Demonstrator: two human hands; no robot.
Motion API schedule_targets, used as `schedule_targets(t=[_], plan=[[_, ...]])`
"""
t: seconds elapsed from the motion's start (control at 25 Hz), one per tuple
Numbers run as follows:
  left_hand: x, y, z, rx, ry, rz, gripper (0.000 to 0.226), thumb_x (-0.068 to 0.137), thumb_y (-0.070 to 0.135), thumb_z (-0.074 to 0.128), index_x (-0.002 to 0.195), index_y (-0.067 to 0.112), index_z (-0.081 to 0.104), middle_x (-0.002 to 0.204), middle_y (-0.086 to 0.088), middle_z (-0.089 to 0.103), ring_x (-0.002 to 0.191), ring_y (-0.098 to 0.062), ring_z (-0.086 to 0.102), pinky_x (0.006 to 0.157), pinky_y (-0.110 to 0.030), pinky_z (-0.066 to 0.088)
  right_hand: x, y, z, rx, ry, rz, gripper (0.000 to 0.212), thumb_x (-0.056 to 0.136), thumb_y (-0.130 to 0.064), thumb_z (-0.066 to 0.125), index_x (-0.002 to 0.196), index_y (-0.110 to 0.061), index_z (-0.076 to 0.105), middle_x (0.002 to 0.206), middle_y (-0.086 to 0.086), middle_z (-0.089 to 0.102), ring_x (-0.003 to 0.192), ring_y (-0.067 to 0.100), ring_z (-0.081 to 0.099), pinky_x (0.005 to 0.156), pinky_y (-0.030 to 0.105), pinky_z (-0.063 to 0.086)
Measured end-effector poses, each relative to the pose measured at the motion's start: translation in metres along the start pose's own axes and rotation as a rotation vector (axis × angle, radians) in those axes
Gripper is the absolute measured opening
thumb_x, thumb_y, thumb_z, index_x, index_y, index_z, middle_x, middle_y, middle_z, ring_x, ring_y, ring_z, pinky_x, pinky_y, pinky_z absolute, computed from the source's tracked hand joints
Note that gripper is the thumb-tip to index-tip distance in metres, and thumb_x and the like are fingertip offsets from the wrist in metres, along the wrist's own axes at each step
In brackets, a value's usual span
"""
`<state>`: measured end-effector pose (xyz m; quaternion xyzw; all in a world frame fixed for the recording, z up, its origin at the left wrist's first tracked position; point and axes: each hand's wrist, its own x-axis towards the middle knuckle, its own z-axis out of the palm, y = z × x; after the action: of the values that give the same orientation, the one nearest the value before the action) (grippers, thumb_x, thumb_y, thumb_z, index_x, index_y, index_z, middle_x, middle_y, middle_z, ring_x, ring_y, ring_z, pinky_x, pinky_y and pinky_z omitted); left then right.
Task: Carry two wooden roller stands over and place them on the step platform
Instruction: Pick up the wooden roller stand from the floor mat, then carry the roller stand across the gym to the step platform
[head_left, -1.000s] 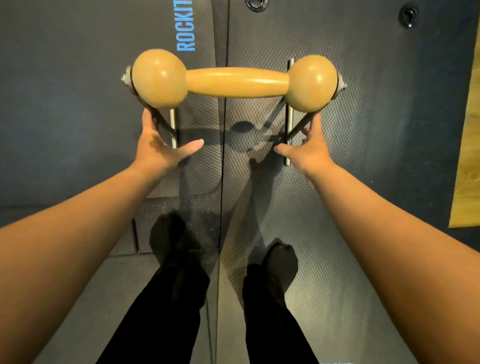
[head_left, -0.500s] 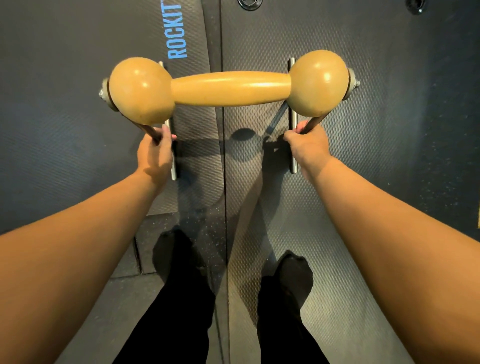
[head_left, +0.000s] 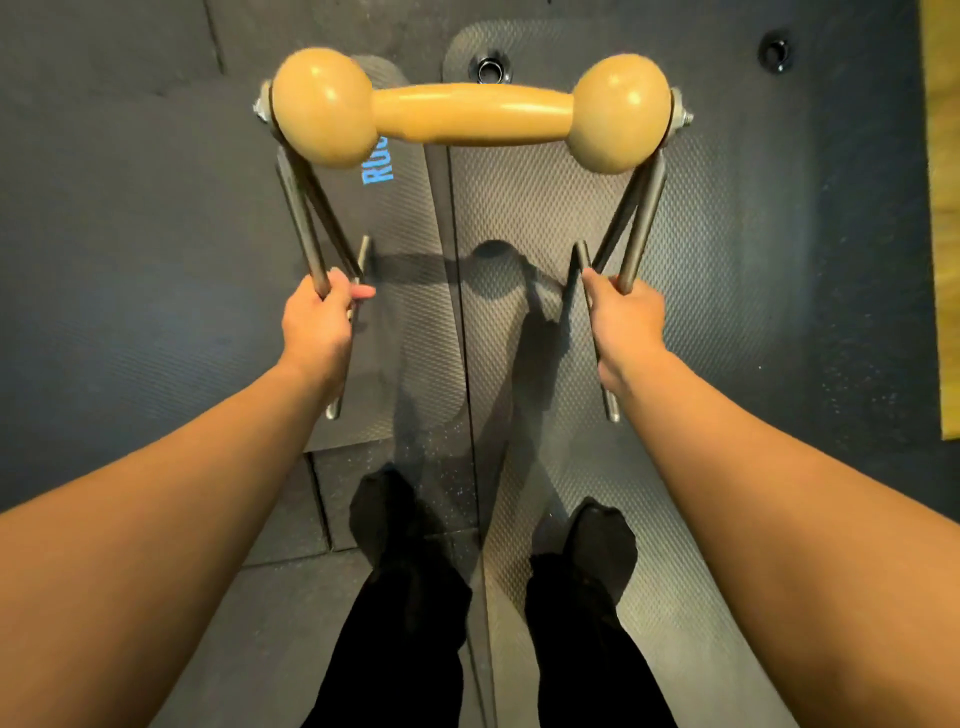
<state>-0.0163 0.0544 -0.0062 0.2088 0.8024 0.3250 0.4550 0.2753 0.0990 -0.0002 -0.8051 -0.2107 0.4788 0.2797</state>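
Observation:
One wooden roller stand (head_left: 470, 111) hangs in the air in front of me: a tan dumbbell-shaped roller on a grey metal frame with V-shaped legs and a foot bar on each side. My left hand (head_left: 317, 325) is closed around the left legs just above the left foot bar. My right hand (head_left: 621, 325) is closed around the right legs in the same way. The stand is lifted off the floor, tilted so the roller is farthest from me. No second stand and no step platform are in view.
Below lie two dark textured exercise mats (head_left: 524, 208) side by side, the left one with blue lettering (head_left: 379, 163), over dark rubber floor tiles (head_left: 130, 208). My feet in black socks (head_left: 597, 540) stand on them. A yellow wooden edge (head_left: 945, 234) runs along the right.
Both hands closed on the frame legs and lifted the stand off the mats. It now hangs higher and closer to me, with the foot bars clear of the floor.

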Motion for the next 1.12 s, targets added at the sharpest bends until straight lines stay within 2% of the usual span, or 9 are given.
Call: schedule_targets(t=[0.12, 0.2, 0.4, 0.6, 0.76, 0.88, 1.12], plan=[[-0.016, 0.028, -0.004, -0.075, -0.024, -0.011, 0.03, 0.103, 0.026, 0.057, 0.075, 0.018, 0.057, 0.061, 0.006, 0.067, 0.059, -0.009, 0.059, 0.069, -0.029, 0.05, -0.018, -0.028, -0.02, 0.018, -0.007, 0.046, 0.022, 0.088, -0.018, 0.073, 0.072, -0.018, 0.058, 0.071, 0.006, 0.055, 0.069, 0.018, 0.053, 0.061, 0.03, 0.042], [-0.034, 0.043, -0.009, -0.11, -0.058, -0.02, 0.032, 0.101, 0.025, 0.059, 0.07, 0.018, 0.053, 0.055, 0.005, 0.056, 0.052, -0.011, 0.048, 0.059, -0.029, 0.043, -0.028, -0.044, -0.036, 0.013, 0.002, 0.061, 0.022, 0.088, -0.016, 0.071, 0.072, -0.016, 0.057, 0.074, 0.009, 0.054, 0.072, 0.021, 0.052, 0.064, 0.034, 0.041], [-0.093, 0.13, -0.028, -0.285, -0.077, -0.038, 0.036, 0.099, 0.026, 0.06, 0.07, 0.023, 0.039, 0.049, 0.009, 0.033, 0.045, -0.01, 0.027, 0.045, -0.025, 0.027, -0.075, -0.12, -0.082, -0.005, -0.014, -0.005, 0.016, 0.085, -0.018, 0.069, 0.074, -0.015, 0.058, 0.071, 0.006, 0.051, 0.067, 0.02, 0.048, 0.061, 0.034, 0.04], [-0.155, 0.238, -0.058, -0.324, -0.113, -0.032, 0.048, 0.097, 0.041, 0.062, 0.062, 0.023, 0.035, 0.044, 0.006, 0.027, 0.038, -0.011, 0.02, 0.043, -0.027, 0.011, -0.138, -0.223, -0.129, 0.055, -0.023, -0.107, 0.018, 0.076, -0.015, 0.065, 0.069, -0.017, 0.049, 0.062, 0.001, 0.041, 0.067, 0.021, 0.04, 0.061, 0.038, 0.034], [-0.217, 0.332, -0.095, -0.36, -0.116, 0.092, 0.048, 0.098, 0.032, 0.066, 0.064, 0.023, 0.033, 0.045, 0.006, 0.027, 0.036, -0.01, 0.021, 0.041, -0.023, 0.012, -0.203, -0.314, -0.176, 0.097, -0.026, -0.212, 0.018, 0.069, -0.018, 0.063, 0.062, -0.019, 0.046, 0.054, -0.003, 0.038, 0.059, 0.017, 0.038, 0.054, 0.032, 0.031], [-0.259, 0.405, -0.133, -0.35, -0.101, 0.205, 0.048, 0.099, 0.029, 0.067, 0.066, 0.024, 0.032, 0.045, 0.008, 0.027, 0.037, -0.011, 0.021, 0.039, -0.021, 0.014, -0.251, -0.372, -0.202, 0.096, -0.049, -0.296, 0.014, 0.065, -0.025, 0.063, 0.066, -0.018, 0.051, 0.056, 0.0, 0.04, 0.052, 0.013, 0.038, 0.048, 0.029, 0.029], [-0.363, 0.575, -0.219, -0.425, -0.125, 0.442, 0.057, 0.098, 0.067, 0.048, 0.065, 0.021, 0.04, 0.047, 0.006, 0.028, 0.039, -0.012, 0.021, 0.047, -0.032, 0.01, -0.371, -0.527, -0.263, 0.196, -0.076, -0.5, 0.015, 0.066, -0.03, 0.066, 0.074, -0.021, 0.057, 0.065, 0.006, 0.037, 0.065, 0.02, 0.031, 0.058, 0.041, 0.026]])
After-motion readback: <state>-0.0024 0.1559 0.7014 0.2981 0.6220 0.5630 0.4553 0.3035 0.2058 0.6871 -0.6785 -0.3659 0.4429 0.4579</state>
